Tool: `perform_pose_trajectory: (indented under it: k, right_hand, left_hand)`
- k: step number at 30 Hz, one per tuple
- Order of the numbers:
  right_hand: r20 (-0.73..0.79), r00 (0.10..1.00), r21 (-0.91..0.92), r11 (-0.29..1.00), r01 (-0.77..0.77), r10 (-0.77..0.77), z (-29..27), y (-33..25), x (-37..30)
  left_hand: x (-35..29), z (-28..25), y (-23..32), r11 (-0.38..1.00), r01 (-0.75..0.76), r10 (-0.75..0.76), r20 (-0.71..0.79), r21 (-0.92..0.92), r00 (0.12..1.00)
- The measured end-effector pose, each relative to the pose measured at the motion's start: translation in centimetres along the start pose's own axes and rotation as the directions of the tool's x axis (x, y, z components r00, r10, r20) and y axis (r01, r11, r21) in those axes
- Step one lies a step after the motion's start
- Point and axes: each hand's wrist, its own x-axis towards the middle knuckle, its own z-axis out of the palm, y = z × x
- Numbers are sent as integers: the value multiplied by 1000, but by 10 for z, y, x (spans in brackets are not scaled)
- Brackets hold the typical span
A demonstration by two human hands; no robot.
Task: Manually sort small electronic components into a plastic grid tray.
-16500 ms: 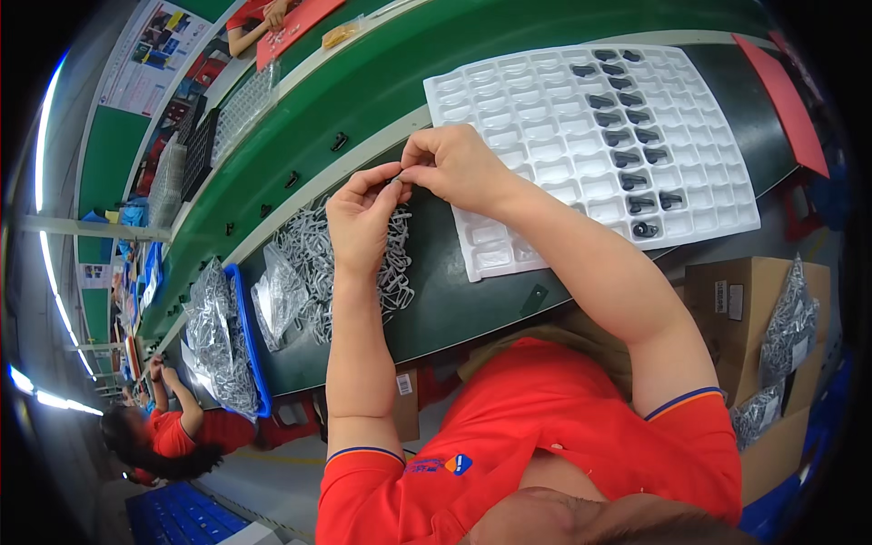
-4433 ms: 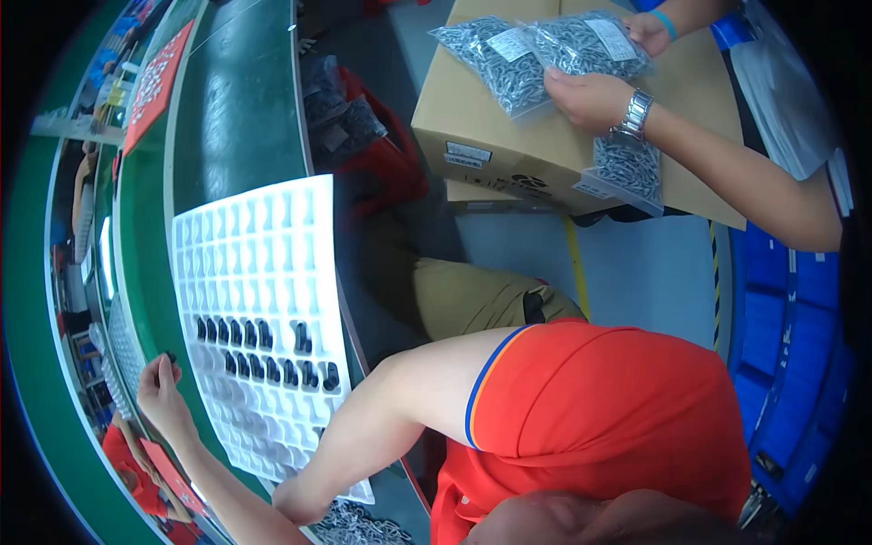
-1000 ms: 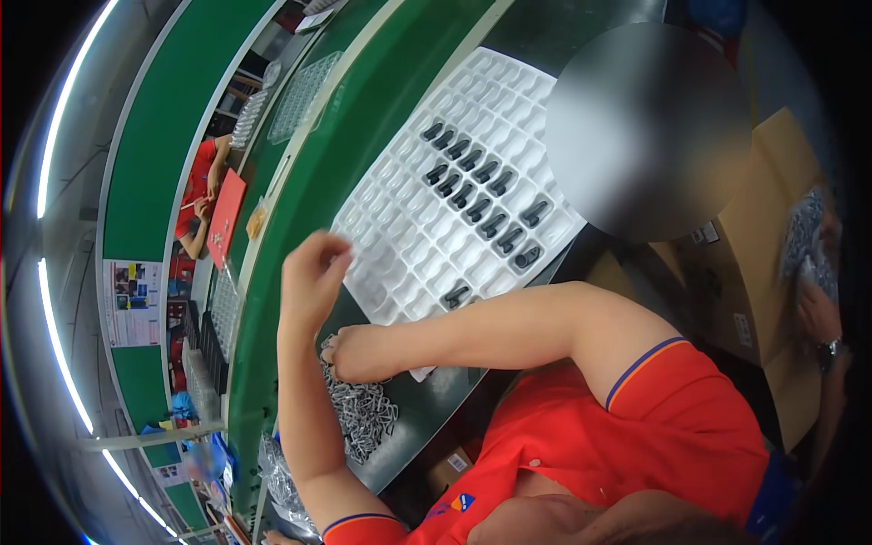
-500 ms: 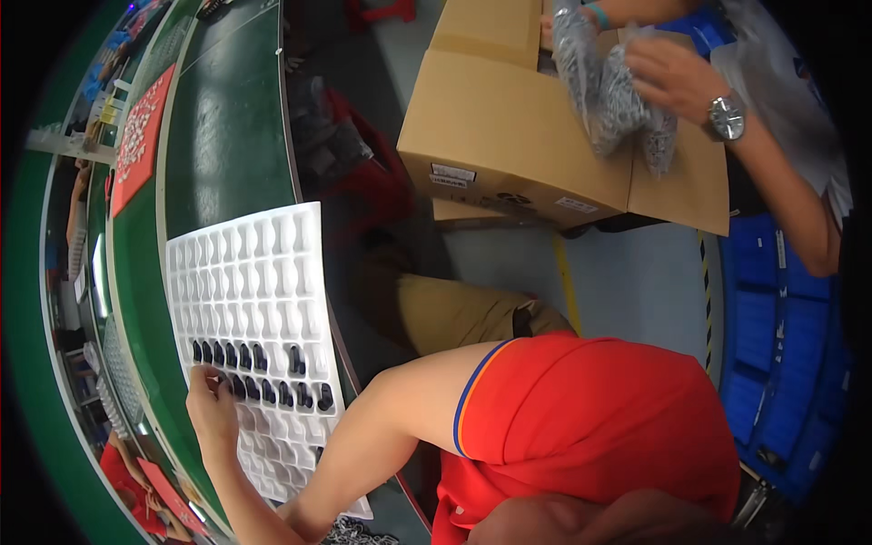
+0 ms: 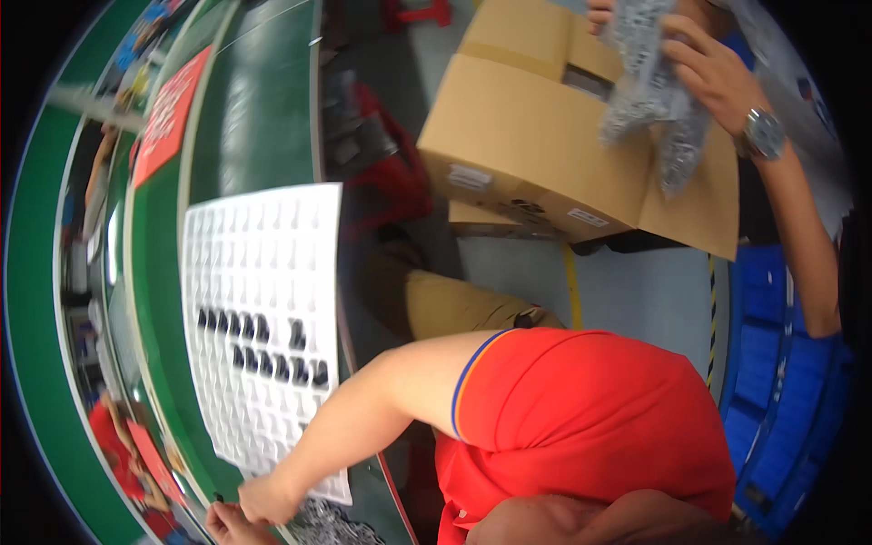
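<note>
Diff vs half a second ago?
The left hand moved down the picture, off the white tray to beside the right hand. Its fingers seem to have taken a black part from the left end of the lower row. Unchanged: other black parts in their cells; a co-worker's hand on the bags.

Wearing a solid red short-sleeved shirt (image 5: 590,404), loose cut, creased across shoulder and side — sleeve hem (image 5: 462,384) trimmed with thin blue and orange stripes (image 5: 457,407) following the edge. Bare-armed below that hem, with right hand (image 5: 266,500) and left hand (image 5: 235,527) also bare. Also wearing plain khaki trousers (image 5: 454,302), partly showing past the shirt, with a dark patch (image 5: 524,321) near one end — too blurred to identify.
</note>
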Motion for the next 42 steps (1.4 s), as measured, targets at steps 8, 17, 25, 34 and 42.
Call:
perform_pose_trajectory:
  k: [8,17,25,34,42]
  right_hand:
    - [-85,950,383,890,-249,302,-32,21,-11]
    - [-40,962,256,934,-251,270,-16,19,-9]
    - [-16,965,196,947,-255,263,-16,24,-10]
    - [72,967,298,921,-253,243,-16,22,-14]
    - [-303,953,-76,996,-35,10,-15,23,-19]
  left_hand:
    - [-97,39,-12,725,232,-327,-28,-649,945]
    - [-106,30,0,691,216,-310,-13,-690,951]
    - [-105,32,-1,732,211,-294,-22,-648,955]
    - [-110,19,3,801,235,-251,46,-551,967]
    - [-9,8,-62,989,5,-14,63,146,998]
